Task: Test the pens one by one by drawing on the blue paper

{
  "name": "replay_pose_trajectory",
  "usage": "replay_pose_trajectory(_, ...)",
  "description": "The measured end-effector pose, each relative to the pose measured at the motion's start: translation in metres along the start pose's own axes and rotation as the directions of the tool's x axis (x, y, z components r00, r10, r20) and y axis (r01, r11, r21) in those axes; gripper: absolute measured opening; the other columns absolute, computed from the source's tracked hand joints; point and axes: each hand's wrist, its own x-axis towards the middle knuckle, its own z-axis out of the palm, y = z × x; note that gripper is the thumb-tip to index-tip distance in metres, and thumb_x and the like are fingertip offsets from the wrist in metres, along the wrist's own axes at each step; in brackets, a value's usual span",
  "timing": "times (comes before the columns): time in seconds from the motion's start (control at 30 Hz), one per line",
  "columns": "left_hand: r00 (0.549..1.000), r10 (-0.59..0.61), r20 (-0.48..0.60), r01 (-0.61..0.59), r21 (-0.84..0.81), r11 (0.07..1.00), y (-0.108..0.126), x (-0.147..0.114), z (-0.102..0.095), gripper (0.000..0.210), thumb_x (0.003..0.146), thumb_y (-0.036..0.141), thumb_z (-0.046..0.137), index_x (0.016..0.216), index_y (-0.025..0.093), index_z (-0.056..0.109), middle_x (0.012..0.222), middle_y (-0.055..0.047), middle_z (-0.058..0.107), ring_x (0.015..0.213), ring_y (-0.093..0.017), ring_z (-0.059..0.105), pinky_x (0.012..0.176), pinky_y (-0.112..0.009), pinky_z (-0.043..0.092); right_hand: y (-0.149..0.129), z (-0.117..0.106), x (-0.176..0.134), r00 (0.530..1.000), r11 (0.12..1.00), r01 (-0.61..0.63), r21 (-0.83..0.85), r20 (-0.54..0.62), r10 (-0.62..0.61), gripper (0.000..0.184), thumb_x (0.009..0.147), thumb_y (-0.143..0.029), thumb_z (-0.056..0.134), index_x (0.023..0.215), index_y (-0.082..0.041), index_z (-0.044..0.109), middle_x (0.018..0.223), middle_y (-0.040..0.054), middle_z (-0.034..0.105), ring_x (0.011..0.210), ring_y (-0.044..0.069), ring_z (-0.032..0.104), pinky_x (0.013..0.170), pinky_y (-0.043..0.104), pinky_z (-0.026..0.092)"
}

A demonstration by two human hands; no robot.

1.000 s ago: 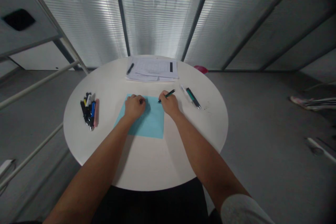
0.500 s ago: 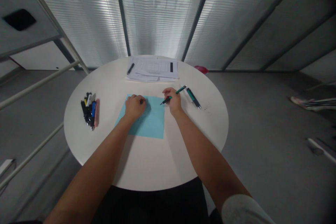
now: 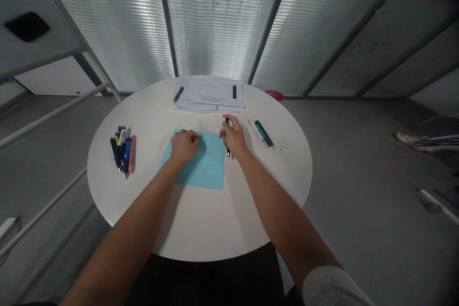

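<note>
A sheet of light blue paper (image 3: 210,172) lies on the round white table. My left hand (image 3: 183,146) rests on the paper's upper left part, fingers curled closed. A small dark thing (image 3: 193,138) shows between its fingertips, too small to name. Just past the paper's right edge, my right hand (image 3: 234,137) grips a black and green pen (image 3: 228,151), now pointing down towards me. Part of the pen is hidden by the fingers. Right of that hand lies a thick black and green pen (image 3: 264,135), with a slim whitish thing (image 3: 252,126) beside it.
Several pens and markers (image 3: 123,150) lie in a bunch at the table's left. Printed papers (image 3: 210,95) are stacked at the far side, a black pen (image 3: 178,94) on top. A metal rail (image 3: 53,114) runs left of the round table (image 3: 201,229). Someone's foot (image 3: 407,139) shows far right.
The pen in my right hand has turned from slanting up to the right to nearly straight up and down in view. The fingers have shifted around it. My left hand stays put.
</note>
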Motion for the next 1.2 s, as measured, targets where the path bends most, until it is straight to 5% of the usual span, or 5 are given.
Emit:
replay_pose_trajectory(0.33,1.0,0.001,-0.011,-0.001,-0.004,1.0,0.0,0.0,0.001,0.026,0.081,0.024,0.051,0.094,0.019,0.074,0.094,-0.011,0.066,0.092,-0.027,0.059,0.087,-0.041,0.044,0.002,0.0,0.003,0.997,0.998,-0.03,0.061,-0.068,0.034,0.054,0.069,-0.025,0.065,0.118,-0.027,0.044,0.055,-0.0139,0.053,0.034,0.005,0.035,0.035,0.016,0.022)
replay_pose_trajectory(0.5,1.0,-0.003,-0.002,0.003,-0.001,1.0,-0.001,-0.001,0.0,0.027,0.081,0.024,0.051,0.095,0.019,0.074,0.094,-0.011,0.066,0.093,-0.027,0.059,0.087,-0.041,0.044,0.002,-0.001,0.004,0.999,0.999,-0.032,0.034,-0.039,0.033,0.046,0.063,-0.016,0.054,0.108,-0.027,0.049,0.059,-0.0131,0.052,0.036,0.005,0.036,0.036,0.017,0.023)
replay_pose_trajectory(0.67,1.0,-0.011,0.006,0.011,0.004,1.0,0.0,-0.001,-0.001,0.027,0.082,0.025,0.051,0.095,0.019,0.074,0.096,-0.012,0.066,0.093,-0.027,0.058,0.086,-0.04,0.043,0.009,-0.007,0.01,0.998,0.988,0.043,-0.146,-0.049,-0.05,0.061,0.061,-0.012,0.053,0.119,-0.028,0.057,0.083,-0.004,0.061,0.054,0.007,0.047,0.048,0.019,0.038)
replay_pose_trajectory(0.9,1.0,-0.012,0.009,0.012,0.016,1.0,0.001,-0.001,-0.001,0.028,0.082,0.026,0.051,0.096,0.02,0.073,0.097,-0.011,0.066,0.094,-0.025,0.058,0.088,-0.038,0.043,0.0,-0.019,0.007,0.96,0.562,0.164,-0.811,-0.001,-0.281,0.065,0.073,-0.012,0.049,0.136,-0.026,0.049,0.115,0.0086,0.054,0.097,0.022,0.057,0.087,0.036,0.047)
replay_pose_trajectory(1.2,1.0,-0.017,0.014,0.017,0.011,1.0,0.001,-0.001,-0.001,0.028,0.082,0.026,0.05,0.097,0.02,0.073,0.097,-0.01,0.066,0.094,-0.025,0.059,0.089,-0.038,0.042,0.001,-0.032,0.012,0.952,0.437,0.032,-0.899,-0.106,-0.289,0.033,0.075,-0.006,0.047,0.102,-0.018,0.062,0.115,0.0122,0.05,0.103,0.022,0.055,0.091,0.036,0.045)
